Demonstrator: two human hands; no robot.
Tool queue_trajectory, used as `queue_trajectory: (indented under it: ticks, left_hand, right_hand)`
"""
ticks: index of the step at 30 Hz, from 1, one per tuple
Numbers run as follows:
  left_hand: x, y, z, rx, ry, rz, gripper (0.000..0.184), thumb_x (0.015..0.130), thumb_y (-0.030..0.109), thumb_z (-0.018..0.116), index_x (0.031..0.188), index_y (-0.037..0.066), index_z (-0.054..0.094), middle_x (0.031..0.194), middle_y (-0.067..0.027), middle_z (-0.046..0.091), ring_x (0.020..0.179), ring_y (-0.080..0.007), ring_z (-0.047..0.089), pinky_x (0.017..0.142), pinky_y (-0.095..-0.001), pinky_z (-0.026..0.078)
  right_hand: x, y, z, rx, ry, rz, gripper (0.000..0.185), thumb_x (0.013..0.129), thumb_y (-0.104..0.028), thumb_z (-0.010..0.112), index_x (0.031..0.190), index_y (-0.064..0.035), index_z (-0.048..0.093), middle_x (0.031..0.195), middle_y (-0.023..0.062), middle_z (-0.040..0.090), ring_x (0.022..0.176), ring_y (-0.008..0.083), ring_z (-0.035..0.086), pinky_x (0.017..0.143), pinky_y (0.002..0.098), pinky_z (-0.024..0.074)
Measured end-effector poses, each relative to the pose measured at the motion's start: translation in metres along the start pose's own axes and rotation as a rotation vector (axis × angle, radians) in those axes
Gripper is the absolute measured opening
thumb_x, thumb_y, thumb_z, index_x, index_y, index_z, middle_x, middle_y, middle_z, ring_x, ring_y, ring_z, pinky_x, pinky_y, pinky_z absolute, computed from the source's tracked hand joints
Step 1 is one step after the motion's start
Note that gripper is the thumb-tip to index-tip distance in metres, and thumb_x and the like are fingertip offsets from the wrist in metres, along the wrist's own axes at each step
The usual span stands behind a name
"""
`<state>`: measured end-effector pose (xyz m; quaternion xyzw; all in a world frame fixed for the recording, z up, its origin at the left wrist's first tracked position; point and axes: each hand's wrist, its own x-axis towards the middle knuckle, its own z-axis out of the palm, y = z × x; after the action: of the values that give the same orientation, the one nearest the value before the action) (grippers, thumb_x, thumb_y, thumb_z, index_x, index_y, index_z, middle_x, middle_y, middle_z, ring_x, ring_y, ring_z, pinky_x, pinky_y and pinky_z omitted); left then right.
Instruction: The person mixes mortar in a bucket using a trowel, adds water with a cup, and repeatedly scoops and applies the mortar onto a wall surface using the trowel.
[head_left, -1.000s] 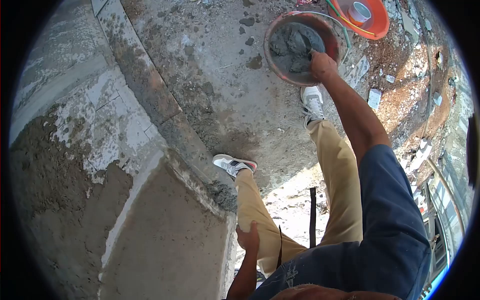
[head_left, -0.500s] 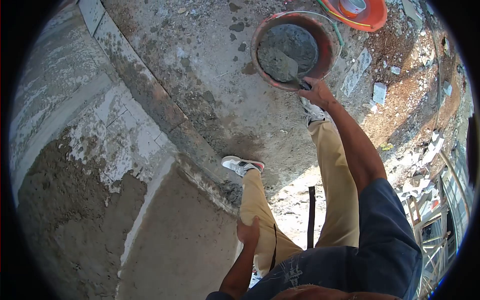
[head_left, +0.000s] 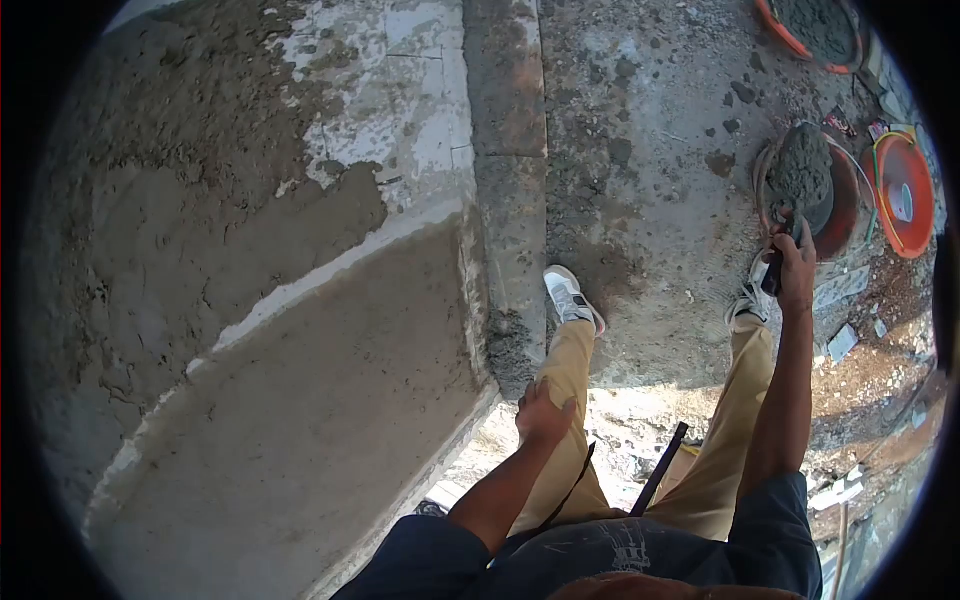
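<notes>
My right hand (head_left: 796,265) is closed round the dark handle of a trowel (head_left: 773,270). A thick heap of wet grey mortar (head_left: 800,168) covers the blade, which is raised over a bucket (head_left: 850,205). The heap hides part of the bucket's opening. My left hand (head_left: 546,412) rests on my left knee, its fingers lying over the tan trouser leg (head_left: 568,365) and holding no tool. To the left is a wall with rough, wet mortar (head_left: 200,240) on its upper part and a smoother grey panel (head_left: 340,370) below.
An orange basin (head_left: 908,160) with a small white container (head_left: 902,202) lies right of the bucket. Another tub of mortar (head_left: 820,30) stands farther back. A concrete ledge (head_left: 510,200) runs along the wall's foot. Rubble (head_left: 843,343) litters the ground at right.
The trowel has come up out of the bucket carrying mortar. My view has turned toward the wall, so the bucket appears farther right. My left hand stays on the knee.
</notes>
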<state>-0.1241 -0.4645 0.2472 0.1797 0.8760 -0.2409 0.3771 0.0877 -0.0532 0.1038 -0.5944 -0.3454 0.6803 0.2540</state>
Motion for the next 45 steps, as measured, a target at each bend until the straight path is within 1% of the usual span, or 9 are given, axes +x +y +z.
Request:
queue_trajectory:
  ticks: [9,11,15,22,25,27,32,36,45]
  left_hand:
    - [0.027,-0.058,0.003,-0.203,-0.147,-0.121,0.079,0.083,0.052,0.071,0.149,0.016,0.047,0.151,-0.0095,0.045,0.131,-0.0337,0.050,0.104,-0.0504,0.047]
    - [0.040,-0.074,0.029,-0.315,-0.191,-0.131,0.079,0.082,0.051,0.071,0.149,0.016,0.047,0.152,-0.0099,0.044,0.131,-0.0343,0.050,0.105,-0.0505,0.047]
    - [0.038,-0.086,0.031,-0.514,-0.313,-0.107,0.079,0.082,0.051,0.071,0.149,0.016,0.047,0.152,-0.0102,0.043,0.131,-0.0347,0.050,0.105,-0.0506,0.046]
    - [0.033,-0.096,-0.003,-0.491,-0.268,-0.088,0.079,0.082,0.050,0.071,0.149,0.015,0.047,0.153,-0.0107,0.042,0.131,-0.0355,0.050,0.106,-0.0509,0.046]
    - [0.036,-0.103,-0.004,-0.476,-0.185,-0.091,0.078,0.081,0.049,0.072,0.148,0.015,0.049,0.153,-0.0109,0.043,0.130,-0.0359,0.050,0.106,-0.0510,0.045]
    - [0.037,-0.106,0.003,-0.484,-0.137,-0.090,0.078,0.079,0.048,0.075,0.145,0.015,0.052,0.151,-0.0109,0.045,0.129,-0.0364,0.051,0.105,-0.0511,0.046]
    - [0.032,-0.111,0.013,-0.506,-0.107,-0.084,0.077,0.078,0.047,0.074,0.143,0.013,0.053,0.150,-0.0135,0.045,0.127,-0.0383,0.051,0.103,-0.0524,0.046]
    - [0.032,-0.121,0.022,-0.539,-0.087,-0.062,0.076,0.079,0.048,0.074,0.143,0.014,0.053,0.151,-0.0133,0.045,0.129,-0.0381,0.050,0.104,-0.0527,0.046]
    - [0.059,-0.118,-0.032,-0.498,-0.437,-0.115,0.079,0.083,0.048,0.074,0.150,0.018,0.046,0.157,-0.0089,0.036,0.137,-0.0357,0.043,0.110,-0.0528,0.041]
  right_hand:
    - [-0.126,-0.046,0.350,-0.075,0.285,-0.367,0.043,0.096,-0.013,0.065,0.136,-0.0025,0.052,0.093,0.0078,0.062,0.070,0.0089,0.060,0.060,0.0237,0.0469]
    - [-0.130,-0.009,0.482,-0.230,0.474,-0.410,0.043,0.087,-0.014,0.069,0.124,0.0007,0.054,0.079,0.0080,0.060,0.067,0.0230,0.062,0.063,0.0384,0.0486]
    - [-0.259,-0.080,0.641,-0.161,-0.372,-0.545,0.041,0.083,-0.004,0.068,0.120,-0.0060,0.050,0.085,0.0214,0.064,0.073,0.0421,0.065,0.067,0.0456,0.0508]
    - [-0.263,-0.022,0.587,-0.311,-0.421,-0.407,0.044,0.091,-0.014,0.074,0.125,-0.0009,0.048,0.096,0.0168,0.068,0.080,0.0219,0.065,0.074,0.0338,0.0534]
    - [-0.195,0.091,0.488,-1.099,-0.190,-0.312,0.037,0.092,-0.020,0.068,0.122,-0.0025,0.056,0.101,0.0225,0.067,0.087,0.0457,0.065,0.079,0.0542,0.0516]
    - [-0.186,0.127,0.460,-1.192,-0.142,-0.063,0.036,0.092,-0.021,0.069,0.121,-0.0035,0.058,0.092,0.0170,0.068,0.074,0.0373,0.066,0.072,0.0474,0.0551]
    - [-0.174,0.085,0.543,-0.066,-0.466,0.235,0.030,0.097,-0.030,0.068,0.116,-0.0093,0.057,0.080,0.0009,0.059,0.062,0.0113,0.060,0.053,0.0292,0.0506]
    - [-0.123,0.040,0.631,0.470,-0.654,0.469,0.021,0.096,-0.022,0.070,0.108,-0.0145,0.054,0.076,-0.0015,0.054,0.058,0.0099,0.056,0.050,0.0299,0.0516]
    - [-0.254,0.052,0.631,0.062,-0.671,0.305,0.017,0.093,-0.012,0.063,0.104,-0.0058,0.052,0.077,0.0015,0.056,0.059,0.0108,0.058,0.049,0.0304,0.0480]
